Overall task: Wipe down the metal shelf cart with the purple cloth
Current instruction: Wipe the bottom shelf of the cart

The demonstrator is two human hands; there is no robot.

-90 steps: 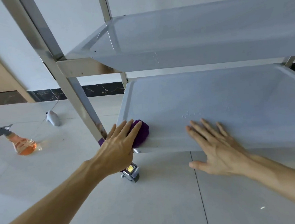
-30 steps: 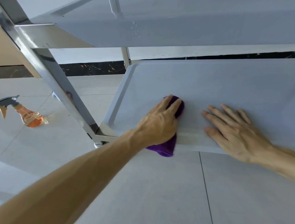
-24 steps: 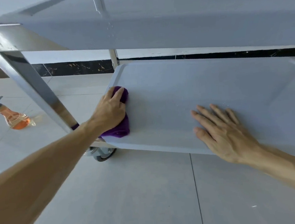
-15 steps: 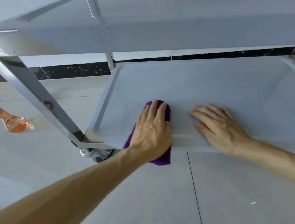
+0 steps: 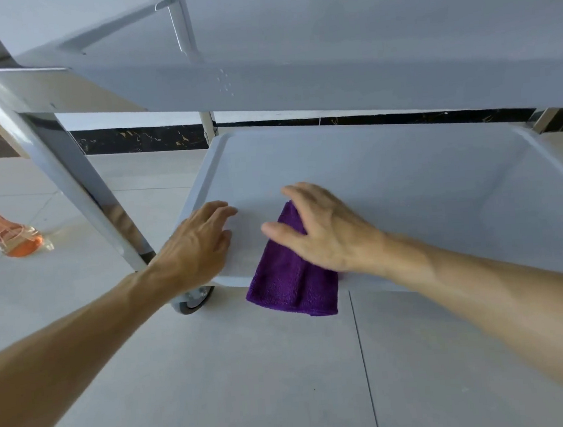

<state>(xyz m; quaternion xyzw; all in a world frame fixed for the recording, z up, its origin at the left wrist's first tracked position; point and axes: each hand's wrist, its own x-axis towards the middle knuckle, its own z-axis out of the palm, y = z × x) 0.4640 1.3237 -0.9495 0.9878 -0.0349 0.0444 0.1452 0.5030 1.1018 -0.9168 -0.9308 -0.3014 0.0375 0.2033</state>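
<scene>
The metal shelf cart's bottom shelf [image 5: 388, 178] lies low in front of me, with a second shelf [image 5: 328, 51] above it. The purple cloth [image 5: 288, 280] drapes over the bottom shelf's front edge, its lower part hanging free. My right hand [image 5: 325, 233] lies flat on the cloth's upper part, fingers spread and pointing left. My left hand [image 5: 198, 246] sits just left of the cloth at the shelf's front left corner, fingers loosely bent, holding nothing.
A spray bottle [image 5: 8, 231] with orange liquid lies on the tiled floor at the far left. The cart's front left post [image 5: 65, 183] rises beside my left arm, with a caster wheel [image 5: 192, 297] under the corner. A dark baseboard [image 5: 139, 140] runs along the wall behind.
The cloth has passed from my left hand to my right. My left hand slid off it to the left corner, and my right hand moved left onto the cloth.
</scene>
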